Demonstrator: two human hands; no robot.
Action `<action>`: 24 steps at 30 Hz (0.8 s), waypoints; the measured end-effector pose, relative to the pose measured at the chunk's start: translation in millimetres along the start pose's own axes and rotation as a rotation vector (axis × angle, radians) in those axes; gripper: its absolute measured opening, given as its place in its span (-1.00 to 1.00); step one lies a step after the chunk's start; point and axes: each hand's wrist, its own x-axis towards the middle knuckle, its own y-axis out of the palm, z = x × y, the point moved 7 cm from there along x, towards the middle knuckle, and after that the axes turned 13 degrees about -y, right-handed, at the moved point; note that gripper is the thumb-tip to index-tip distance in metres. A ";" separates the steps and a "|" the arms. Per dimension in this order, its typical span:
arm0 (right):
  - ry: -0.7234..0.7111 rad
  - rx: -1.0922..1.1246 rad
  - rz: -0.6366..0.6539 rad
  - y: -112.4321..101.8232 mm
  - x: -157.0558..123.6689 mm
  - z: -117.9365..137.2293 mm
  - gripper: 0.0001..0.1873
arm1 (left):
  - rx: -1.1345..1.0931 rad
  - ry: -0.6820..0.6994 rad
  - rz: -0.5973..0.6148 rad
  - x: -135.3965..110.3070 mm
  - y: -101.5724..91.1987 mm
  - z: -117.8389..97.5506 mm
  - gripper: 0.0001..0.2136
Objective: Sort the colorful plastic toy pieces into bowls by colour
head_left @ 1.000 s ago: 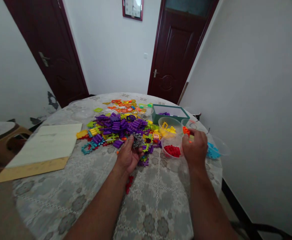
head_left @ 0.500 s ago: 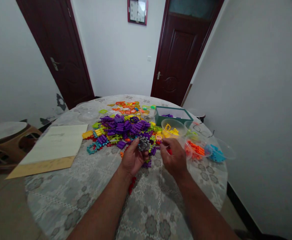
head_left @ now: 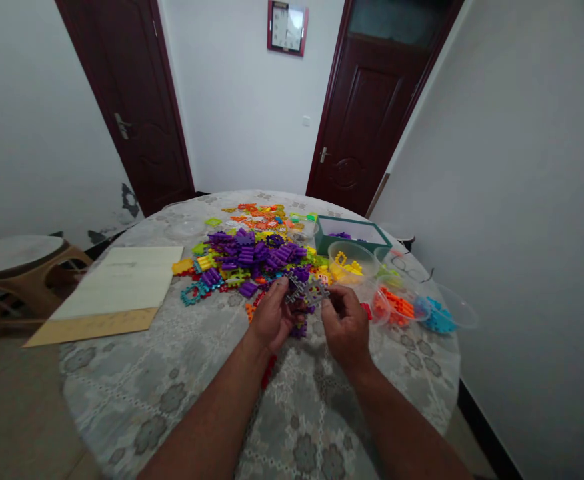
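Note:
Grey notched building pieces (head_left: 315,292) are between my two hands, over the near side of a coloured heap. My left hand (head_left: 272,317) is closed on the left part of the grey pieces, thumb on top. From the right, my right hand (head_left: 347,323) pinches the other end of them between thumb and fingers. Whether the grey pieces are joined cannot be made out. Just beyond my hands lies a heap of purple pieces (head_left: 252,257), with yellow, green and blue ones around it. A red piece (head_left: 269,372) lies partly hidden by my left forearm.
Right of the heap are clear bowls with yellow pieces (head_left: 346,265), orange pieces (head_left: 396,304) and blue pieces (head_left: 439,315). Behind them stands a green-edged box (head_left: 353,244). Glasses (head_left: 412,270) rest near the bowls. An open paper folder (head_left: 117,283) lies at left.
My right hand has moved in to the grey pieces and now grips their right end. The grey shape reaches farther right than before. The view has shifted slightly.

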 end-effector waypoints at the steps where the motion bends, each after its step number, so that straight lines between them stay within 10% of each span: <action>1: 0.014 0.009 -0.018 -3.4 2.0 -1.4 -0.79 | -0.004 0.009 -0.007 0.1 -1.1 -1.4 -0.65; 10: 0.042 -0.247 0.322 -30.6 74.0 -4.4 -0.69 | -0.016 0.068 -0.105 3.7 -12.3 -4.5 -0.62; 19: 0.016 -0.467 0.317 39.5 202.3 -70.2 -0.66 | 0.001 0.082 -0.099 3.5 -12.6 -5.0 -0.54; 24: 0.064 -0.436 0.330 63.1 223.5 -85.9 -0.53 | 0.004 0.091 -0.096 2.4 -12.9 -7.7 -0.52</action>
